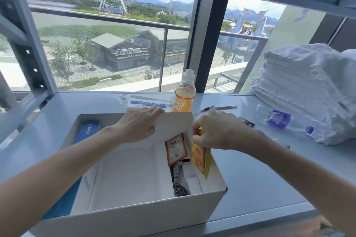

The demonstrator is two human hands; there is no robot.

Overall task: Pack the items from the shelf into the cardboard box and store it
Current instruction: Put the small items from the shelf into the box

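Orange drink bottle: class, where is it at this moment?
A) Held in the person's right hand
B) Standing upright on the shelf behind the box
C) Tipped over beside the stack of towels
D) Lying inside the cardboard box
B: the orange drink bottle stands upright on the shelf just behind the cardboard box, touched by neither hand.

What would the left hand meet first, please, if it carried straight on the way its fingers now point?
Probably the clear plastic packet lying just beyond the box's far wall. The left hand rests on that wall, fingers aimed away; depth is unclear.
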